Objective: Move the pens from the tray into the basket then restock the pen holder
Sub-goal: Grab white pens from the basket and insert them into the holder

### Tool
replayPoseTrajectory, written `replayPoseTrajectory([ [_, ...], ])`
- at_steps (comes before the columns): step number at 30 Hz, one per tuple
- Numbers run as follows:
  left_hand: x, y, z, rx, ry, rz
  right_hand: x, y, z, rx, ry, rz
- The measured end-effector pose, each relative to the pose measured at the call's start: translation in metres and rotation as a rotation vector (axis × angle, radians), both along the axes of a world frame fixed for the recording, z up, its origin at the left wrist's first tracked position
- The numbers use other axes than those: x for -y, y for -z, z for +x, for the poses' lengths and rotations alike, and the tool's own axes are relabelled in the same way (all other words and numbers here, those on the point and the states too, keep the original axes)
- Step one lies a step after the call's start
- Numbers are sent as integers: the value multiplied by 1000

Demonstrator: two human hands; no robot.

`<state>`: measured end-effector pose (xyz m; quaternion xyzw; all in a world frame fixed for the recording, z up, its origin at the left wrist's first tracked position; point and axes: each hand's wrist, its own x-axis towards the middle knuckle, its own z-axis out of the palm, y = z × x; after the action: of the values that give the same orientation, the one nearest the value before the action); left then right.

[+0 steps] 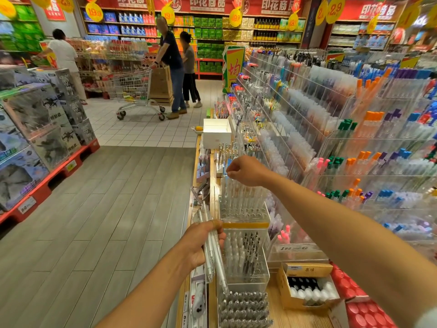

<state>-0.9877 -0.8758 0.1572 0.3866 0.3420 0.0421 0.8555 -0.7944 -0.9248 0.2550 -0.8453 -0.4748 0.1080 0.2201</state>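
Note:
My left hand (203, 242) grips a bundle of clear white pens (214, 254) beside the shelf edge, their tips pointing down and toward me. My right hand (246, 170) reaches forward over a clear acrylic pen holder (243, 207) full of upright clear pens; its fingers are curled and pinch the top of one pen (230, 185) standing there. A second clear holder (246, 256) with white and black pens stands nearer me, and a third (244, 308) with empty sockets lies closest. No tray or basket is recognisable.
A tall acrylic pen display (331, 138) fills the right side. A white box (216, 132) sits farther along the counter. An open yellow carton of bottles (307, 287) and red packs (361, 301) lie at lower right. Shoppers with a cart (134, 91) stand ahead; stacked boxes (40, 129) line the left.

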Motion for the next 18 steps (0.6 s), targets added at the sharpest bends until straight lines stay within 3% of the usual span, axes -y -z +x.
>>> replayPoseTrajectory([
  [4, 1, -4, 1, 12, 15, 5, 9, -9, -10, -25, -16, 192],
  [8, 6, -7, 4, 39, 3, -4, 18, -17, -26, -264, -167, -106],
  [11, 10, -8, 7, 57, -30, -26, 24, -11, -38, -338, -211, -247],
  [18, 16, -8, 7, 71, -25, 28, 23, 6, -60, -344, -178, -154],
])
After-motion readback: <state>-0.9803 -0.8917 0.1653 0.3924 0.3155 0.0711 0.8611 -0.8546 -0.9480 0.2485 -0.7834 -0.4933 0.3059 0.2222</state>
